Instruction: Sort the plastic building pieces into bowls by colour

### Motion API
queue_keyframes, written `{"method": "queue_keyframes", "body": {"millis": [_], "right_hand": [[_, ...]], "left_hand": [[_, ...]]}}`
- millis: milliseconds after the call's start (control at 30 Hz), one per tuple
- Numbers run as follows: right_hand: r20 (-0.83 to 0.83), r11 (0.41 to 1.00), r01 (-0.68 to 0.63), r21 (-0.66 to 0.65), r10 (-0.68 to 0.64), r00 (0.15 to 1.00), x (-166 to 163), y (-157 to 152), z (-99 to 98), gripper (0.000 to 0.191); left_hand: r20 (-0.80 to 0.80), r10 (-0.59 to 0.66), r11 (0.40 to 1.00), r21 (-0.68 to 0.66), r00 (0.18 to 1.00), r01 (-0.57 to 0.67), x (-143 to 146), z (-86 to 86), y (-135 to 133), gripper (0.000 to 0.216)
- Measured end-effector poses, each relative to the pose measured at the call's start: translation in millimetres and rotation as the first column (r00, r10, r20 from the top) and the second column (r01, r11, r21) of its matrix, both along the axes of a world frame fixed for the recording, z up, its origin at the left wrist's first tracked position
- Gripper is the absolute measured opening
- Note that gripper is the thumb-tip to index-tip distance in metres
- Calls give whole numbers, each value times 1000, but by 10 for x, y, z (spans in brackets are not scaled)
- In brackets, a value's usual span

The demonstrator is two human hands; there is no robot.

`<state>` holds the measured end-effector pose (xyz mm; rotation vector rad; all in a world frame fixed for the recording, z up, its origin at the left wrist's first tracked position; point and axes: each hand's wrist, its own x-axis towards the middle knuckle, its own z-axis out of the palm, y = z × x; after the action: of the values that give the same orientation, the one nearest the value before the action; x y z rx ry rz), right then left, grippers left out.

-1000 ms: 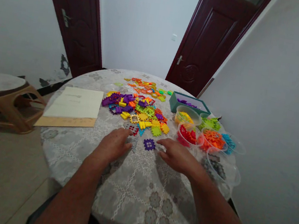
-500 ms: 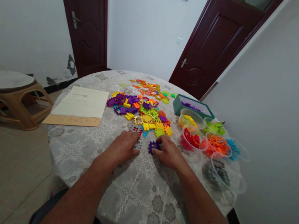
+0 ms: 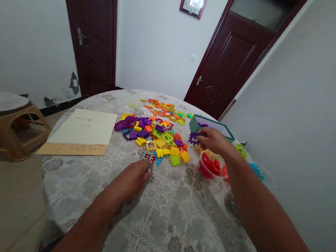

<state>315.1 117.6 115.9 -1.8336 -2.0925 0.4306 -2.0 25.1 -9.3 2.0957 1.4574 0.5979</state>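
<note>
My right hand [image 3: 214, 141] pinches a purple square interlocking toy piece [image 3: 193, 138] by its edge. It hovers by the near left corner of the green box [image 3: 192, 123], in which purple pieces [image 3: 202, 125] lie. Low on the tablecloth, my left hand [image 3: 135, 174] has its fingers closed on a grey piece [image 3: 151, 168], partly covered by the fingertips. Just beyond lies a grey square piece with red showing through it [image 3: 147, 156]. The heap of mixed coloured pieces [image 3: 157, 135] is in front of both hands.
A clear bowl of red pieces [image 3: 211, 164] stands under my right forearm, which partly hides bowls of orange, green and blue pieces [image 3: 256, 171]. A paper pad on a board [image 3: 85, 127] lies left. More orange pieces [image 3: 159, 110] spread behind the heap. A stool [image 3: 5, 124] stands left of the table.
My right hand has carried the purple piece forward and right, from the table in front of me to the green box. My left hand stays near its place. The view has tilted up slightly.
</note>
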Motion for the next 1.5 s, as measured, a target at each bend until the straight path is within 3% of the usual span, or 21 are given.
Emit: {"method": "queue_keyframes", "body": {"millis": [33, 100, 167, 200, 300, 367, 433, 533, 667, 833, 1000, 1267, 1400, 1500], "right_hand": [[-13, 980, 130, 151, -130, 991, 102, 155, 76, 21], [-82, 864, 297, 407, -289, 954, 246, 355, 177, 34], [-129, 786, 323, 528, -301, 945, 262, 373, 181, 41], [-124, 794, 286, 537, -261, 957, 212, 316, 142, 39], [-78, 916, 42, 398, -12, 997, -138, -30, -130, 28], [-120, 965, -123, 233, 154, 981, -461, -290, -405, 24], [-130, 963, -233, 136, 251, 959, -770, -483, -701, 23], [-60, 946, -301, 119, 310, 949, -1116, -602, -1080, 29], [69, 943, -291, 160, 284, 956, -1372, -587, -1350, 35], [146, 948, -263, 180, 239, 960, -1487, -619, -1411, 20], [131, 922, -348, 167, 329, 935, -1372, -750, -1401, 13], [-217, 911, -263, 319, 341, 915, -1270, -753, -1414, 29], [-304, 875, -306, 375, 428, 851, -1334, -813, -1387, 29], [-252, 826, -389, 408, 512, 821, -1390, -855, -1410, 26]], "left_hand": [[46, 23, 1000, 4, 999, -23, 0, 8, 13, 14], [152, 68, 998, -24, 986, -65, 10, 26, 39, 17], [269, 115, 990, -111, 956, -87, 30, 39, 60, 23], [326, 135, 983, -163, 936, -85, 41, 42, 67, 25], [417, 153, 971, -231, 896, -59, 54, 49, 67, 24], [341, 151, 981, -171, 928, -97, 26, 53, 60, 19], [160, 219, 975, -70, 962, -210, -42, 60, 58, 20], [-80, 368, 930, 30, 926, -367, -184, 72, 79, 24], [-161, 412, 911, 51, 897, -409, -308, 91, 110, 29], [-122, 413, 911, 39, 902, -412, -286, 118, 100, 34], [-74, 404, 915, 27, 912, -403, -286, 101, 87, 37], [81, 356, 934, 5, 931, -358, -345, 14, 105, 34], [276, 351, 936, -137, 895, -324, -276, 36, 114, 37], [495, 347, 927, -311, 797, -210, -180, 88, 82, 40]]}}
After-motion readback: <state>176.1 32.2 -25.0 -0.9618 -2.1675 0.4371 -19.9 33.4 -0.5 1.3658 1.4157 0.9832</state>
